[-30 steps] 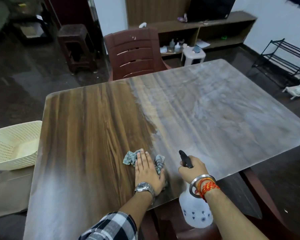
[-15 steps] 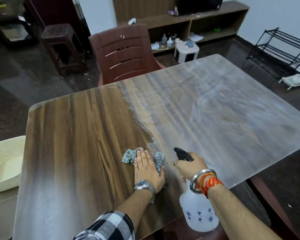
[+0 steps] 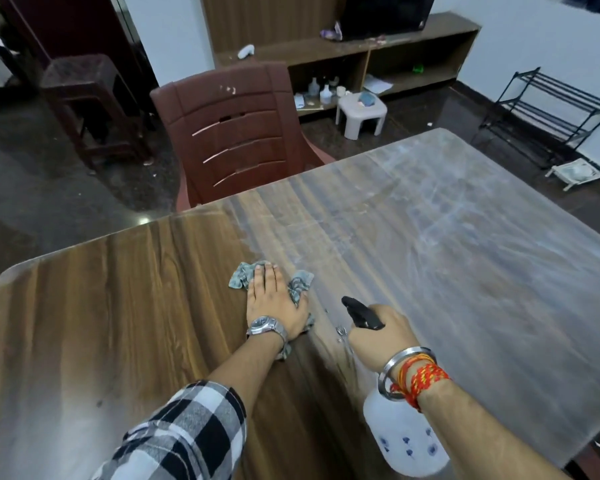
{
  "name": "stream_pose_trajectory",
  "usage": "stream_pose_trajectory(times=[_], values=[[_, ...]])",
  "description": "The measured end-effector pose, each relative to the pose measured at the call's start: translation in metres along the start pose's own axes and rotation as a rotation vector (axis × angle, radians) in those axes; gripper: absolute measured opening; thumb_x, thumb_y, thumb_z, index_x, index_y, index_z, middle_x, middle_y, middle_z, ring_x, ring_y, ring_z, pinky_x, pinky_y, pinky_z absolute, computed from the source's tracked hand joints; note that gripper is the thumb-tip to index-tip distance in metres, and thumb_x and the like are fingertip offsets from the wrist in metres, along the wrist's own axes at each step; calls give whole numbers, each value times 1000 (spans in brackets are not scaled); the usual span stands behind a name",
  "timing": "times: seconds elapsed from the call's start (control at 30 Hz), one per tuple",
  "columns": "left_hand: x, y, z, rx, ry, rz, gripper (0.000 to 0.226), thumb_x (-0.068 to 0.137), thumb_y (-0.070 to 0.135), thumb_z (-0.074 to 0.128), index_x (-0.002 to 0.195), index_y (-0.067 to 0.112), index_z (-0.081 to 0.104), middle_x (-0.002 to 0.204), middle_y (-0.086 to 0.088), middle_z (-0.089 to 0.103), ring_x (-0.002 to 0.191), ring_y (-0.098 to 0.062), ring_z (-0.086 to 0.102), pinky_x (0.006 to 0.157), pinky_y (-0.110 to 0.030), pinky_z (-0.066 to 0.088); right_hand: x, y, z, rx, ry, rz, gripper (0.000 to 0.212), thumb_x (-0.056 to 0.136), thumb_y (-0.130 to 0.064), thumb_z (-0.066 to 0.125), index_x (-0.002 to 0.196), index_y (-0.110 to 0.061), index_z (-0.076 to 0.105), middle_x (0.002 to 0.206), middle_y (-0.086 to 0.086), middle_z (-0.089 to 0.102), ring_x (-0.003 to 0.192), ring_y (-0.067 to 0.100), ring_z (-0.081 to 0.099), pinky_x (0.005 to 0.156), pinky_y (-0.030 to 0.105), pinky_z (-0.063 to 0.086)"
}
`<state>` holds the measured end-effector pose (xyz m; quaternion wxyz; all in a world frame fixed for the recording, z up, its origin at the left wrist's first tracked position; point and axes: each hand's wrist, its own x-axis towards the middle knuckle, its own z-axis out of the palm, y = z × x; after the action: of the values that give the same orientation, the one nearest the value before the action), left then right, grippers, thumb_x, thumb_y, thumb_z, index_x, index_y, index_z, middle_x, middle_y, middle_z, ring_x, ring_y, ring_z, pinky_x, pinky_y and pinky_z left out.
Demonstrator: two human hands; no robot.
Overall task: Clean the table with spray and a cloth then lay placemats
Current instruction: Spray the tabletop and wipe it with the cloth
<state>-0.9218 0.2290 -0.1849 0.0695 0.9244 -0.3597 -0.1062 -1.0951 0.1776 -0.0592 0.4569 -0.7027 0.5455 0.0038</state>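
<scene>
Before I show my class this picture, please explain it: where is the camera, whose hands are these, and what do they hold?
No machine here: a person works bare-handed, and the one picture comes from a camera worn on their head, looking down. The left hand lies flat, pressing a crumpled cloth onto the wooden table. The right hand grips a white spray bottle by its black trigger head. The table's left part looks dark and wiped; its right part is hazy white. A brown chair stands beyond.
</scene>
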Motion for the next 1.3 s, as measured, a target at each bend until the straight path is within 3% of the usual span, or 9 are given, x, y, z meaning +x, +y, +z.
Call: stream_pose_trajectory(times=[0.17, 0.27, 0.4, 0.57, 0.73, 0.87, 1.03, 1.17, 1.3], values=[[100, -34, -16, 41, 5, -11, 84, 90, 61, 25, 154, 8, 9, 163, -7, 7, 149, -26, -3, 121, -44, -1, 41, -32, 12, 28, -36, -44, 3, 80, -11, 55, 83, -10, 54, 74, 11, 53, 62, 25, 52, 55, 29, 41], [152, -60, -27, 55, 49, -131, 87, 88, 64, 29, 155, 12, 7, 163, -4, 3, 147, -34, -11, 114, -51, -15, 52, -42, 14, 20, -19, -79, 9, 76, -11, 55, 84, -10, 55, 79, 14, 59, 68, 34, 61, 58, 37, 51], [204, -82, -36, -53, 133, -274, 100, 83, 64, 35, 151, -4, 9, 160, -22, 3, 147, -37, 4, 119, -46, 6, 67, -43, 0, 36, 1, -81, 11, 77, -8, 55, 88, -11, 57, 85, 11, 64, 70, 25, 59, 57, 28, 45], [243, -90, -39, 30, 87, -269, 92, 89, 60, 39, 148, -9, 20, 156, -24, 19, 146, -37, 10, 120, -44, 7, 81, -27, -27, 68, 42, -89, 10, 78, -9, 57, 83, -18, 58, 77, 1, 61, 67, 23, 61, 56, 27, 48], [247, -54, -37, 169, -2, 47, 87, 90, 60, 34, 142, -10, 33, 148, -29, 33, 138, -40, 28, 116, -44, 19, 74, -3, -58, 149, 82, -93, 11, 79, -10, 58, 82, -21, 59, 77, 5, 61, 73, 36, 66, 66, 45, 56], [199, 7, -23, 151, -82, 370, 76, 98, 51, 33, 151, -2, 15, 160, -19, 8, 149, -28, 5, 120, -34, -1, 61, 14, -70, 192, 130, -64, 14, 76, -9, 59, 80, -23, 61, 77, 6, 62, 75, 38, 64, 67, 53, 58], [93, 28, -16, 156, -195, 529, 82, 93, 59, 20, 154, 7, 3, 162, -10, -4, 149, -23, -6, 117, -30, -9, 39, 27, -85, 251, 128, -48, 18, 77, -7, 58, 83, -23, 63, 83, 7, 63, 80, 38, 64, 71, 54, 58], [-5, 58, -1, 193, -211, 668, 82, 93, 60, 19, 154, 7, 3, 162, -11, -3, 149, -22, -8, 119, -32, -10, 19, 38, -94, 279, 120, -80, 16, 78, -7, 58, 84, -21, 62, 83, 7, 62, 83, 40, 63, 72, 54, 57], [-102, 93, 15, 211, -273, 813, 83, 91, 57, 26, 154, 7, 3, 162, -11, -3, 149, -25, -8, 121, -41, 0, -9, 53, -103, 291, 129, -99, 15, 75, -10, 59, 81, -24, 62, 80, 4, 62, 80, 39, 64, 72, 54, 57]])
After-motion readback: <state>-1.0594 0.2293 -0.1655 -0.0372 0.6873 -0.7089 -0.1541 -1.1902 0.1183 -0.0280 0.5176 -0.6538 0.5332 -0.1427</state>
